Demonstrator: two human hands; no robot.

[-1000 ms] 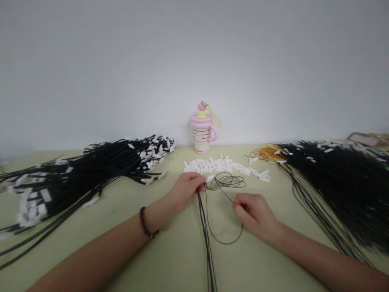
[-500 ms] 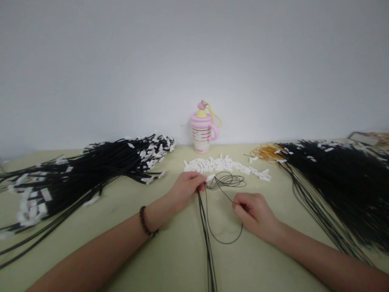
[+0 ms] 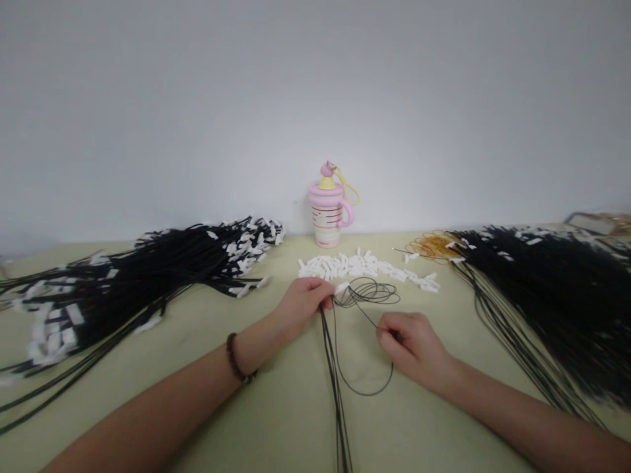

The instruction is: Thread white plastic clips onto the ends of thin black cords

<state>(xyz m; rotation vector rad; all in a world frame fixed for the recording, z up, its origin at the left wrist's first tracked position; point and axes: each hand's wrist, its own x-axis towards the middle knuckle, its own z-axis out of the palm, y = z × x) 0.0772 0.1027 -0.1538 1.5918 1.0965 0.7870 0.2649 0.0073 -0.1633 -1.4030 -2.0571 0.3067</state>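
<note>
Near the middle of the table, my left hand (image 3: 308, 297) pinches the upper ends of several black cords (image 3: 331, 358) that run down toward me. A small white piece (image 3: 342, 289) sticks out just past its fingertips. To the right, my right hand (image 3: 414, 345) is closed in a fist around a thin dark thread (image 3: 365, 316). The thread stretches from the white piece to my right fist, and a slack loop of it hangs below, between both hands. Loose coils of thread (image 3: 372, 291) lie just beyond.
Behind my hands lies a row of small white pieces (image 3: 357, 265), with a pink-and-white cup (image 3: 327, 217) behind it. Bundles of black cords with white ends (image 3: 182, 263) spread at left; another black bundle (image 3: 542, 289) lies at right beside orange thread (image 3: 431, 247).
</note>
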